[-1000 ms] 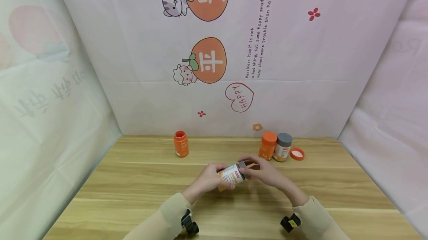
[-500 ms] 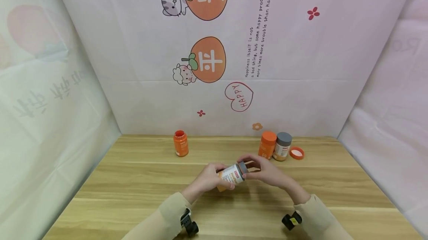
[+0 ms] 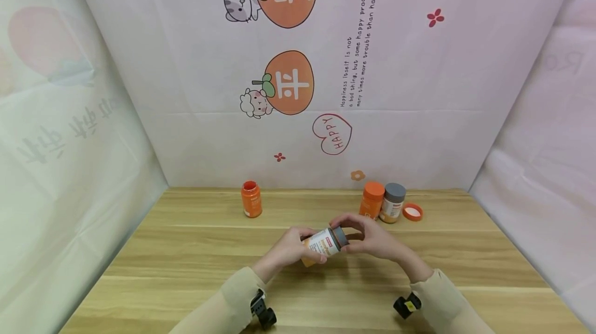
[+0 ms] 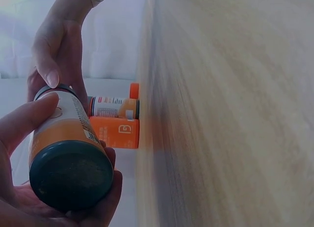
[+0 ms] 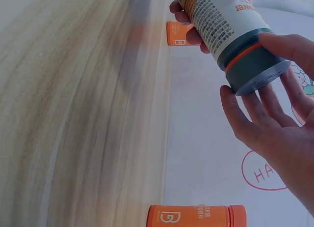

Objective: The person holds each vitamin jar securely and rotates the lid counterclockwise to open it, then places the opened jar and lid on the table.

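In the head view my left hand point(image 3: 287, 251) grips the body of a supplement bottle point(image 3: 321, 243) with a white and orange label. The bottle lies tilted above the table, its grey lid point(image 3: 341, 237) pointing right. My right hand point(image 3: 372, 237) holds that lid, with the thumb on the near side and fingers on the far side. The right wrist view shows the lid point(image 5: 257, 72) on the bottle neck, with an orange band between lid and body. The dark bottle base point(image 4: 71, 175) faces the left wrist camera.
An orange bottle without a lid point(image 3: 252, 200) stands back left on the wooden table point(image 3: 195, 272). Back right are a lidded orange bottle point(image 3: 372, 200), a grey-lidded bottle point(image 3: 392, 205) and a loose orange lid point(image 3: 412, 212) lying inside up. White printed cloth point(image 3: 396, 132) encloses the table.
My right hand's fingers have shifted around the grey lid, first covering more of it, then spreading and showing more. My left hand and the bottle have stayed nearly still.
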Demonstrator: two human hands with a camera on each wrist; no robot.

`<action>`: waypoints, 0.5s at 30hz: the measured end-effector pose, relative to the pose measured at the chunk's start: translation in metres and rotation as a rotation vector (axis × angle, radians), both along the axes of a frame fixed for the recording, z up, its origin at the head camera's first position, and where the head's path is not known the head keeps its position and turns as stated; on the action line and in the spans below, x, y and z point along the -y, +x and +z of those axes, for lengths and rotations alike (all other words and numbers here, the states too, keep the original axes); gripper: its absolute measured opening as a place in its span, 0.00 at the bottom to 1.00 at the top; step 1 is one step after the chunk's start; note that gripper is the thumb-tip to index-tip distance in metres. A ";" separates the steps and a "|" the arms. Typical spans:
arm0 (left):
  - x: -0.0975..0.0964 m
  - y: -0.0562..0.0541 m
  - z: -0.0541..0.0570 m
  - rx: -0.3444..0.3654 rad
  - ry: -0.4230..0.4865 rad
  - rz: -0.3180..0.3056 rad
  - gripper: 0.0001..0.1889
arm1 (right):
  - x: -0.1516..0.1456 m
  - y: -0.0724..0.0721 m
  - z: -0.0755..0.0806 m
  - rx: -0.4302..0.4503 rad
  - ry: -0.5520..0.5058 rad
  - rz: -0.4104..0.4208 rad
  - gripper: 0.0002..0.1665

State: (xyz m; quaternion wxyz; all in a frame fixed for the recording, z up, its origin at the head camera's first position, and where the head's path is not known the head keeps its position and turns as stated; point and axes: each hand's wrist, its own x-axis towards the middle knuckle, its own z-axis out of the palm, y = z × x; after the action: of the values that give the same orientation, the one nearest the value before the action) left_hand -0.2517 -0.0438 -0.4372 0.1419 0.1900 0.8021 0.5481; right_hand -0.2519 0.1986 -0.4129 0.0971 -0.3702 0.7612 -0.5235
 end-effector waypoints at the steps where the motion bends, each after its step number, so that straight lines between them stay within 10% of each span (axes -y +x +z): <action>1: 0.000 0.000 0.000 0.001 -0.001 -0.001 0.28 | 0.000 0.000 0.000 -0.004 -0.003 0.002 0.25; 15: -0.003 0.003 0.002 -0.056 -0.049 -0.014 0.28 | -0.001 0.001 0.001 0.022 0.082 -0.155 0.23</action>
State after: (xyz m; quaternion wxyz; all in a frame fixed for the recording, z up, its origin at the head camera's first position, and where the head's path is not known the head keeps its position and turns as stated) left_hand -0.2487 -0.0409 -0.4349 0.1277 0.2073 0.8176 0.5217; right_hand -0.2507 0.2000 -0.4122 0.0795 -0.3000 0.8072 -0.5021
